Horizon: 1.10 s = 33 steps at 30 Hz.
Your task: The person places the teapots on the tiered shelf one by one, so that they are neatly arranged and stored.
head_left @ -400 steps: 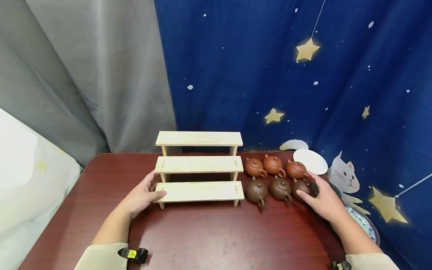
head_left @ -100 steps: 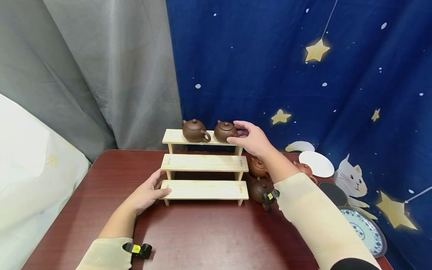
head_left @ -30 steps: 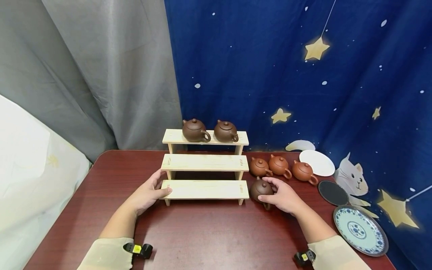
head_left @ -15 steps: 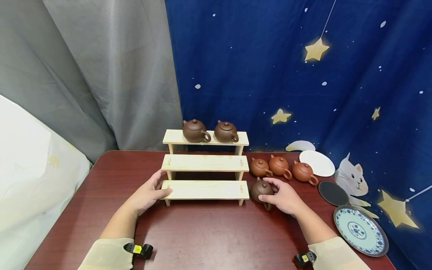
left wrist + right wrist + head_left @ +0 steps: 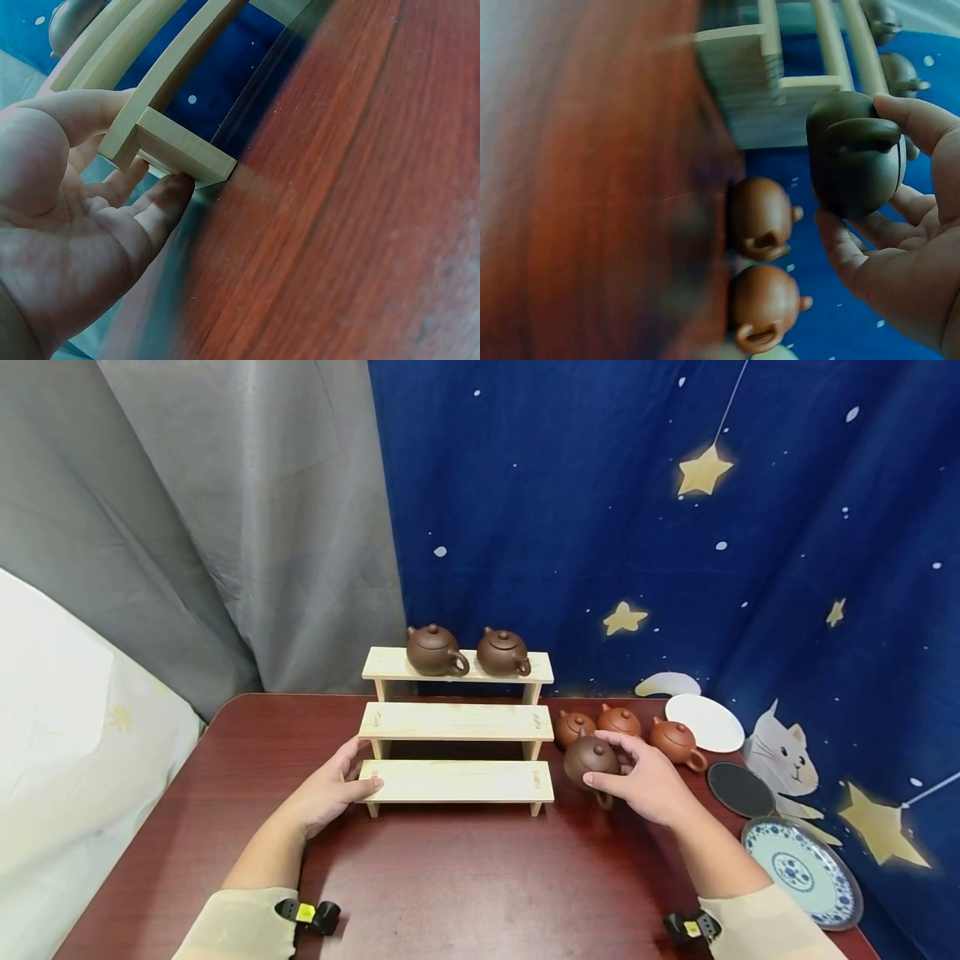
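Observation:
My right hand (image 5: 651, 781) grips a dark brown teapot (image 5: 591, 762) by its body, thumb on the near side and fingers on the far side. In the right wrist view this teapot (image 5: 855, 161) is held up clear of the table, its handle facing the camera. My left hand (image 5: 324, 789) holds the left end of a three-tier wooden display stand (image 5: 457, 781). Its thumb lies on the lowest board, and the left wrist view shows fingers beside the stand's leg (image 5: 184, 146). Two more dark brown teapots, one on the left (image 5: 432, 653) and one on the right (image 5: 501, 653), sit on the top tier.
Three reddish-brown teapots stand right of the stand: one nearest it (image 5: 573, 725), a middle one (image 5: 618, 718) and one farther right (image 5: 672, 739). A white plate (image 5: 705, 722), a black disc (image 5: 741, 789) and a blue-patterned plate (image 5: 802, 872) line the table's right edge. Curtains hang behind.
Two dark teapots have gone from the table to the top tier since the oldest frame. In the last half second my right hand has raised the third one; my left hand stays put.

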{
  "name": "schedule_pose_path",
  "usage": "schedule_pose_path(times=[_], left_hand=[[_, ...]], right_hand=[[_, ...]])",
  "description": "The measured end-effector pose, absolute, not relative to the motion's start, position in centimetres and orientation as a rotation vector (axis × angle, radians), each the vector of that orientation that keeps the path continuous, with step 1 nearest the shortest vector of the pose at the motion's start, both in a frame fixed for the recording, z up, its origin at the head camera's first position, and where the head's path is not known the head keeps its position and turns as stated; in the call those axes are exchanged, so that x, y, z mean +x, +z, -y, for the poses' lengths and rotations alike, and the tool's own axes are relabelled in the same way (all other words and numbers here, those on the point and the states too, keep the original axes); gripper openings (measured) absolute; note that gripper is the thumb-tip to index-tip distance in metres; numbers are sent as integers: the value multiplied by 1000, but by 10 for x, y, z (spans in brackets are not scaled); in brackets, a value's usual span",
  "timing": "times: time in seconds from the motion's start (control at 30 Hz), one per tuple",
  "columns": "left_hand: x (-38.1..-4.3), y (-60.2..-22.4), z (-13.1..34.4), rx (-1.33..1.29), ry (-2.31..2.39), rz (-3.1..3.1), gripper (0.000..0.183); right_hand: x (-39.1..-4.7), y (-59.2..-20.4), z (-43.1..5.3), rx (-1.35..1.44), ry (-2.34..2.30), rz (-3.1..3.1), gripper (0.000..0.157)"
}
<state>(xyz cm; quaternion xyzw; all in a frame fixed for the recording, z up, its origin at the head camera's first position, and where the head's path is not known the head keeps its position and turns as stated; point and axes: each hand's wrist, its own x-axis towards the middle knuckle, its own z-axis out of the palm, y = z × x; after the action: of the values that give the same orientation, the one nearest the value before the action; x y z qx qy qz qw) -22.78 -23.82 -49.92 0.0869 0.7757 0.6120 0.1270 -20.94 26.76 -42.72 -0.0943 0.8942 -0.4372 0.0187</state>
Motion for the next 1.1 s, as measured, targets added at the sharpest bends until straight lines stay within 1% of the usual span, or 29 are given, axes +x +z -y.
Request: schedule_pose_path(times=[0.23,0.5,0.83,1.1], left_hand=[[-228,-501,238,284,1820,-2213,96],[-229,-501,238,300,1841,-2189,96],[-228,-499,239,285,1826,-2198,98],[-229,-500,238,291,1834,-2188,96]], right_hand=[[-203,-406,-249,-394,-1435,-2740,70],[-211,-390,-209,-517,-1486,-2670,71],[-238,-373,-150,-568,-1509,-2547,73],[-262,-371,-107,-646,-1501,-2483,71]])
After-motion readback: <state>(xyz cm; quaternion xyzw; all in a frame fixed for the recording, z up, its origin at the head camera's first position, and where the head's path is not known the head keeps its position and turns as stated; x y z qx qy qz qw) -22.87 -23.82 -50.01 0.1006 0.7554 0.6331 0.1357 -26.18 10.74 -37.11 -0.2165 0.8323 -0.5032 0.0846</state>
